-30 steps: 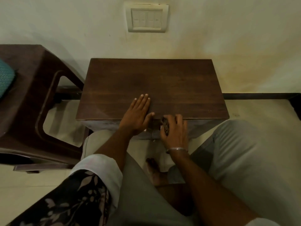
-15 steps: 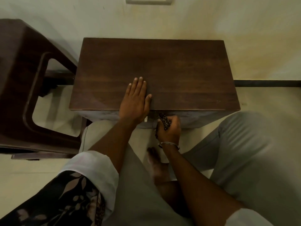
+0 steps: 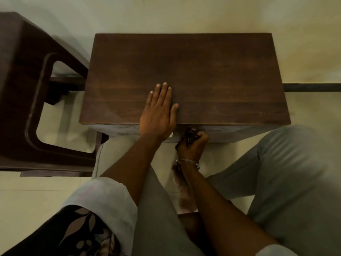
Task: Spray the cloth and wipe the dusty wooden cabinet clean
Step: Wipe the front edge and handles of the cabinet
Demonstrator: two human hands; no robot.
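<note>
Head view, straight down over a small dark wooden cabinet set against a pale wall. Left hand spread flat, palm down, on the cabinet top near its front edge, fingers together and released, gripping nothing. Right hand lower, clenched around a dark bunched cloth, pressed against the cabinet's front face just under the top edge. Thin metal bangle on the right wrist. Dark brown plastic chair just beside the cabinet on the left. Grey-trousered knees either side, bare foot on pale floor tiles below.
</note>
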